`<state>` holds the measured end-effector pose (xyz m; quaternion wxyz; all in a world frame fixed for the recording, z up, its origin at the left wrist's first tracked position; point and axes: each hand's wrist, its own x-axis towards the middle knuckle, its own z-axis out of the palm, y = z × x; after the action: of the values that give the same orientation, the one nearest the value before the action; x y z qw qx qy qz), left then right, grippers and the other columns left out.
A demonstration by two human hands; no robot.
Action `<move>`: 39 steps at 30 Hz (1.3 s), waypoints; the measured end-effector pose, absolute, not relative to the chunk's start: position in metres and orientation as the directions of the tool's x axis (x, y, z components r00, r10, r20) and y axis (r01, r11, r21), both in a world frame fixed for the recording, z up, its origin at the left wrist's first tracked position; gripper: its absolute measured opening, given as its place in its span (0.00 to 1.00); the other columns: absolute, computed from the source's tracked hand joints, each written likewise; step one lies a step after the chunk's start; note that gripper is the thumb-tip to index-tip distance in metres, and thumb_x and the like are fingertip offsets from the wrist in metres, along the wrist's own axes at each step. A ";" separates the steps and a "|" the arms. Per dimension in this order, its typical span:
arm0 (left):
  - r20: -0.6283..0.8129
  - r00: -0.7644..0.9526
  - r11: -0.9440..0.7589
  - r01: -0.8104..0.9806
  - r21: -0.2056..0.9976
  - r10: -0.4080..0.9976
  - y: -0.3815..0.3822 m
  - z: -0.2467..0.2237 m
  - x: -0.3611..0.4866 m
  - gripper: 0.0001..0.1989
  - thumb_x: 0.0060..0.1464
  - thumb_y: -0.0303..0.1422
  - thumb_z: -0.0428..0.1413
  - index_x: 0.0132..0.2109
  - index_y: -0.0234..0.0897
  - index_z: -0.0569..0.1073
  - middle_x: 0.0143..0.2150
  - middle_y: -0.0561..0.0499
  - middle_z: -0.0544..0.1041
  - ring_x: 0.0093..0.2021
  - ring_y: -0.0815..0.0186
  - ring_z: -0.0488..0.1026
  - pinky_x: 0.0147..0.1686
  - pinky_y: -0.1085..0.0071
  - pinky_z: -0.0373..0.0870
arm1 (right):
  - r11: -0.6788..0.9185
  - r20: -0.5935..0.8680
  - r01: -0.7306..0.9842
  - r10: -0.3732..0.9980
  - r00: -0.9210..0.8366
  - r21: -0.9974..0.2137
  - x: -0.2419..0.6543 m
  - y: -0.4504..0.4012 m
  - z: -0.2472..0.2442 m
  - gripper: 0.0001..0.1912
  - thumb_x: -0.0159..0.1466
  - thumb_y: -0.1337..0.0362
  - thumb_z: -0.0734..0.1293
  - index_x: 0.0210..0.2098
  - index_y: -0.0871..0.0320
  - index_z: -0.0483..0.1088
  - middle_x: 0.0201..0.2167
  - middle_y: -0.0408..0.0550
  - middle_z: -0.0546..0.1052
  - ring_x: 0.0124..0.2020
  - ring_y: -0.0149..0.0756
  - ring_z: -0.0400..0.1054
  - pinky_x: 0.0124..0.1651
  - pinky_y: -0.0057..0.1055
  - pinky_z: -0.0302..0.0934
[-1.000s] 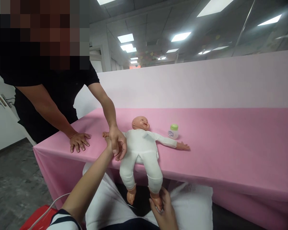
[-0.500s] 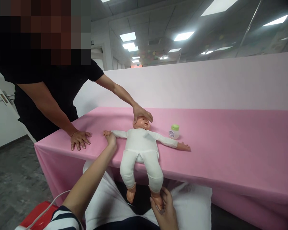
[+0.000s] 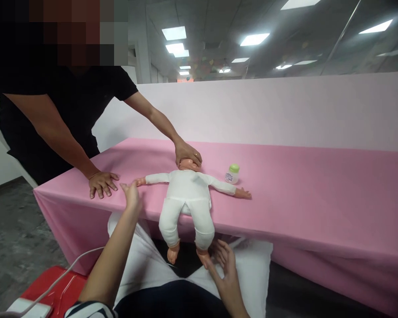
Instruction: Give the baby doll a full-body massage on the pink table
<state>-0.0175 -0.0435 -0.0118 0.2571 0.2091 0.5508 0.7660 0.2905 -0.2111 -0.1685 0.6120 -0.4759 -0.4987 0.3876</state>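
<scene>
A baby doll point(image 3: 189, 190) in a white suit lies on its back on the pink-covered table point(image 3: 305, 190), its legs hanging over the near edge. Beside the doll's hand at the left is my left hand point(image 3: 132, 196), thumb spread out and apparently not gripping; whether a fingertip touches the doll is unclear. My right hand point(image 3: 224, 265) lies open by the doll's foot on the right, thumb against or very close to it, fingers apart. Another person's hand point(image 3: 188, 152) rests over the top of the doll's head.
The other person's second hand point(image 3: 102, 183) presses flat on the table's left end. A small jar point(image 3: 232, 174) with a green lid stands right of the doll. White cloth point(image 3: 252, 274) covers my lap. A red stool point(image 3: 58, 291) with a white cable is at lower left.
My left hand has come away from the doll's hand and shifted left. My right hand has loosened from around the foot and opened. The view has shifted slightly.
</scene>
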 end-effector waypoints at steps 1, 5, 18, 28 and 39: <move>0.053 -0.767 -0.275 -0.164 0.948 0.640 -0.062 -0.018 -0.020 0.28 0.53 0.34 0.59 0.60 0.48 0.62 0.66 0.45 0.63 0.66 0.59 0.64 0.64 0.58 0.61 | 0.236 0.222 -0.041 0.952 0.211 -0.971 0.295 -0.212 -0.162 0.34 0.62 0.50 0.72 0.62 0.52 0.58 0.61 0.63 0.71 0.62 0.54 0.68 0.63 0.53 0.63; 0.381 -0.655 -0.470 0.044 0.882 0.653 -0.140 -0.064 0.000 0.24 0.58 0.38 0.59 0.60 0.45 0.66 0.62 0.43 0.69 0.63 0.59 0.68 0.64 0.59 0.62 | 0.192 0.162 -0.151 0.968 0.191 -0.970 0.300 -0.212 -0.142 0.33 0.63 0.48 0.71 0.61 0.51 0.59 0.64 0.61 0.69 0.65 0.53 0.66 0.66 0.54 0.59; 0.037 -0.084 -0.038 -0.009 0.999 0.996 -0.193 -0.082 0.079 0.22 0.62 0.52 0.52 0.53 0.40 0.65 0.41 0.47 0.77 0.43 0.57 0.77 0.48 0.60 0.74 | 0.058 0.061 -0.093 0.998 -0.026 -0.994 0.282 -0.196 -0.080 0.30 0.60 0.38 0.69 0.49 0.55 0.76 0.48 0.54 0.82 0.52 0.54 0.76 0.57 0.49 0.70; 0.130 -0.001 -0.130 0.114 0.985 0.991 -0.111 0.003 0.061 0.32 0.64 0.39 0.54 0.66 0.37 0.49 0.65 0.35 0.67 0.63 0.55 0.69 0.62 0.60 0.64 | 0.066 0.056 -0.126 0.995 0.083 -0.990 0.274 -0.123 -0.003 0.28 0.54 0.37 0.73 0.31 0.55 0.64 0.22 0.40 0.71 0.23 0.33 0.67 0.26 0.29 0.63; 0.150 0.000 -0.146 0.233 0.961 0.989 -0.054 -0.010 0.070 0.29 0.61 0.42 0.58 0.60 0.33 0.56 0.57 0.33 0.75 0.57 0.49 0.74 0.57 0.57 0.66 | 0.128 0.179 0.306 0.973 0.144 -0.943 0.270 -0.074 -0.016 0.24 0.60 0.38 0.65 0.29 0.54 0.66 0.24 0.45 0.74 0.28 0.41 0.70 0.34 0.35 0.64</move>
<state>0.0697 -0.0536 -0.0096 0.3948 0.5868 0.5205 0.4784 0.2704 -0.0737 -0.0164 0.4981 -0.5690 -0.5620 0.3350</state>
